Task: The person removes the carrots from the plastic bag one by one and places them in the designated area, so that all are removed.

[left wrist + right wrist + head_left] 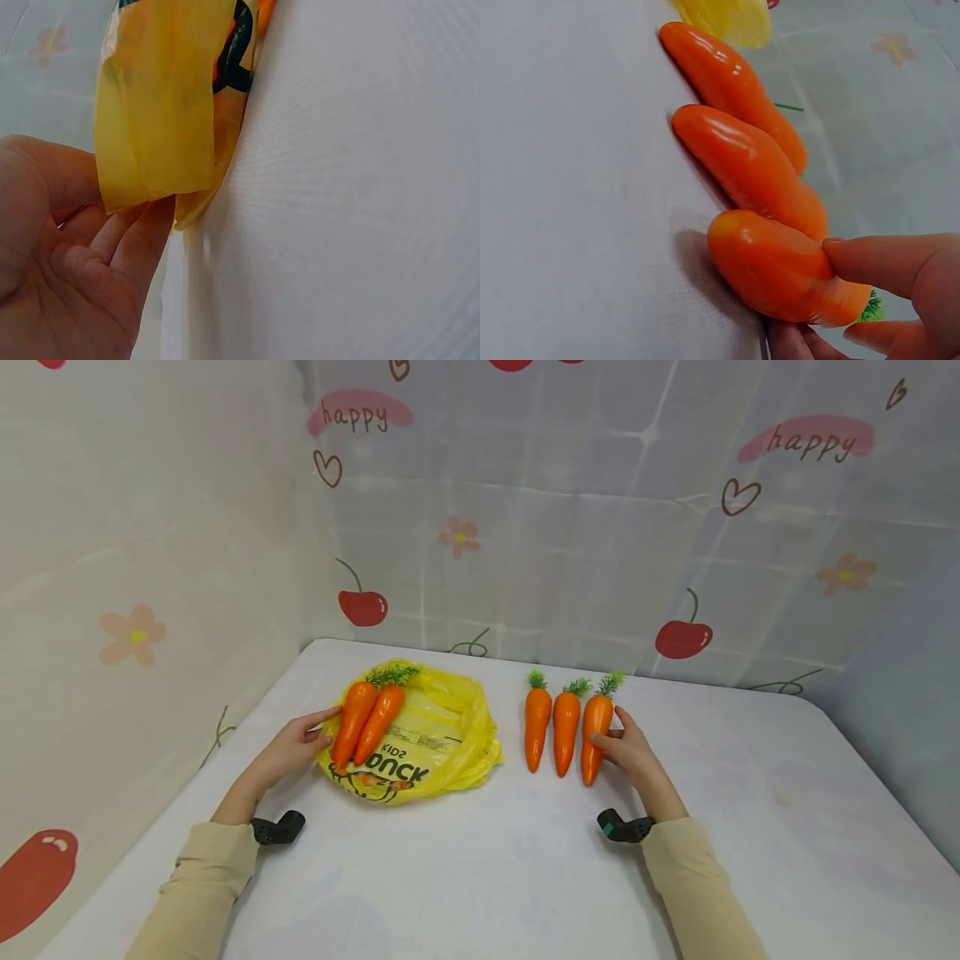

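Note:
Two orange carrots (366,718) with green tops lie side by side on a crumpled yellow plastic bag (465,760) printed with dark lettering. My left hand (296,747) is at the bag's left edge, its fingers loosely extended. In the left wrist view, those fingers touch the edge of the bag (157,112) and their tips pass behind it. Three more carrots stand in a row to the right: a left one (537,727), a middle one (566,733) and a right one (597,727). My right hand (628,747) holds the right carrot (780,270) between thumb and fingers.
A white-covered table (465,877) bears everything. A curtain (525,552) with cherries, flowers and lettering rises behind it, and another printed sheet (150,552) stands at the left. A black wrist device sits on each forearm.

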{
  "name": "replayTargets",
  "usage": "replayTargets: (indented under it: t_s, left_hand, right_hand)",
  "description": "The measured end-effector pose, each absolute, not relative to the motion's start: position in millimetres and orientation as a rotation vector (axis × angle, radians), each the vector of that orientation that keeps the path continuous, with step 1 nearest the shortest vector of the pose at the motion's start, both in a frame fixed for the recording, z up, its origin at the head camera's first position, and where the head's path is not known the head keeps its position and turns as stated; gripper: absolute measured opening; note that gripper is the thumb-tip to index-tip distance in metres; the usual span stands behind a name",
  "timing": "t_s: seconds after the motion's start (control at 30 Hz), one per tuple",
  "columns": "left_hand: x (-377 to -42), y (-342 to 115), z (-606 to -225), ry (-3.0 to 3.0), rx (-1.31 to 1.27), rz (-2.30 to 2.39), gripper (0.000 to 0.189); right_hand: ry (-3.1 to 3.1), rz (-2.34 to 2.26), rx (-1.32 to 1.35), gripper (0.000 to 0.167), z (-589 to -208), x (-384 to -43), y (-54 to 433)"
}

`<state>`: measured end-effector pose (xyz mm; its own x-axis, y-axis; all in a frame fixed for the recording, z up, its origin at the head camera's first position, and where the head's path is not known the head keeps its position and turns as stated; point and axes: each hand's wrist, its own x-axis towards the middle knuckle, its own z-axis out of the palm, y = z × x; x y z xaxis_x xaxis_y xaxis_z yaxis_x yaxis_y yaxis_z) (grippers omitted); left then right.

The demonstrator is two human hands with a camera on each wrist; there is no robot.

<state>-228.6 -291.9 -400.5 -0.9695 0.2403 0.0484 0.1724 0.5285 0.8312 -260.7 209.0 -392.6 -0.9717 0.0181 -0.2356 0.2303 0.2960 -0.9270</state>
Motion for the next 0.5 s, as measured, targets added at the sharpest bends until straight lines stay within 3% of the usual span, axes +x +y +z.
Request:
replayTargets:
  t_s: [0.5]
  left_hand:
    - [-228.4,-291.6,-399.9,2.686,0.340,1.442,0.051]
  right_hand:
    - [2.622,-1.468,0.209,0.071,-393.7,-258.5,198.0]
